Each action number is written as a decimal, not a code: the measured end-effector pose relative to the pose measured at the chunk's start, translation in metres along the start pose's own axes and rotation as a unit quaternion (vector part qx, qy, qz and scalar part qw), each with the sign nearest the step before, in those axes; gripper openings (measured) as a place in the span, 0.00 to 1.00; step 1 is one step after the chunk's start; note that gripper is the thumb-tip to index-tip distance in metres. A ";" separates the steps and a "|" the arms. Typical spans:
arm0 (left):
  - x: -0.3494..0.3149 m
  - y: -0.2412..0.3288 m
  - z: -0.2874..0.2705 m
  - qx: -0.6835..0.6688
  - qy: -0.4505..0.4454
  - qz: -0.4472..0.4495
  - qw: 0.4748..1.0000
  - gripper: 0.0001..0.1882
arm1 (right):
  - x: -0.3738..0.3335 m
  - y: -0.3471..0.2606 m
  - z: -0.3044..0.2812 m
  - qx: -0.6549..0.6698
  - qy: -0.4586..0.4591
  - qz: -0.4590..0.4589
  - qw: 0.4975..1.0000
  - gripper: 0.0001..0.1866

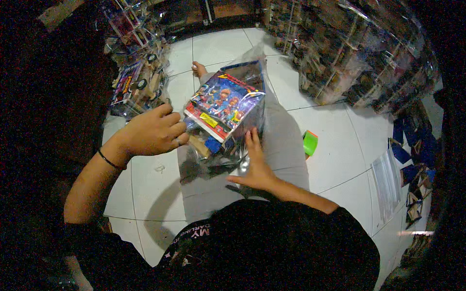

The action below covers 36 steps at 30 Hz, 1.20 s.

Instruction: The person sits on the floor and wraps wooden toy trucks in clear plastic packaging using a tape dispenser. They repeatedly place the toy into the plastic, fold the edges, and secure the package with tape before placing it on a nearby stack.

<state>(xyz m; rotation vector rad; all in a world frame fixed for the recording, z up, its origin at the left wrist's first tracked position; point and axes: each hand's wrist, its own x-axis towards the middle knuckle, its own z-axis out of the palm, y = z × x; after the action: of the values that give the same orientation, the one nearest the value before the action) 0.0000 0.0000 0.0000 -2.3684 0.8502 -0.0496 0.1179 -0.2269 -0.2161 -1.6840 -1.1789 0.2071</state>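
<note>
A colourful printed card with cartoon figures (225,99) rests tilted over my lap, above a dark-blue open box or frame (248,72). Clear plastic film (259,56) surrounds them. Below the card's near edge, a tan wooden piece (199,145) and a blue piece (212,144) show through the film. My left hand (158,130) is closed, its fingers curled beside the card's left corner; what they hold, if anything, is hidden. With fingers and thumb spread, my right hand (256,167) touches the bundle's near right side.
Grey trousers (286,140) cover my legs on the white tiled floor (330,136). A green tape roll (310,143) lies to the right, near flat clear bags (387,186) and blue pieces (403,145). Bagged goods are piled at left (138,85) and far right (344,58).
</note>
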 end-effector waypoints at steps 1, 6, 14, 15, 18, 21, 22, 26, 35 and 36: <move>0.006 0.000 -0.005 -0.004 0.019 -0.004 1.000 0.05 | 0.002 0.004 0.016 -0.040 0.007 -0.003 0.999 0.73; 0.063 -0.036 -0.016 0.048 0.054 -0.159 0.985 0.05 | 0.011 0.055 -0.003 -0.042 -0.139 0.138 0.980 0.75; -0.010 -0.052 -0.014 -0.229 0.252 -0.496 0.799 0.16 | 0.002 0.075 -0.104 -0.057 -0.180 0.189 0.964 0.19; -0.023 -0.051 -0.014 -0.257 0.226 -0.550 0.761 0.17 | 0.024 0.070 -0.137 0.038 -0.124 0.264 0.956 0.15; -0.062 -0.006 0.023 -0.290 0.265 -0.626 0.673 0.20 | 0.073 0.048 -0.177 0.135 0.047 0.133 0.981 0.12; -0.075 0.063 0.071 -0.391 0.214 -0.683 0.579 0.22 | 0.102 0.039 -0.181 0.076 0.043 0.054 0.995 0.12; -0.069 0.087 0.081 -0.377 0.251 -0.677 0.580 0.21 | 0.108 0.043 -0.178 0.031 0.031 0.103 0.994 0.12; -0.052 0.136 0.103 -0.428 0.271 -0.682 0.528 0.15 | 0.117 0.042 -0.152 -0.242 0.006 0.134 0.961 0.15; -0.017 0.135 0.082 -0.153 0.153 -0.736 0.641 0.14 | 0.126 0.004 -0.045 -0.407 -0.369 -0.224 0.805 0.22; 0.003 0.129 0.079 -0.199 0.224 -0.680 0.669 0.17 | 0.129 0.013 -0.044 -0.355 -0.312 -0.266 0.840 0.19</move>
<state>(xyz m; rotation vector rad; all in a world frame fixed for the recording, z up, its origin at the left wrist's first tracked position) -0.0523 -0.0375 -0.1369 -2.8531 -1.0463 -1.1690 0.2179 -0.1551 -0.1567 -1.8646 -2.3981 -0.0611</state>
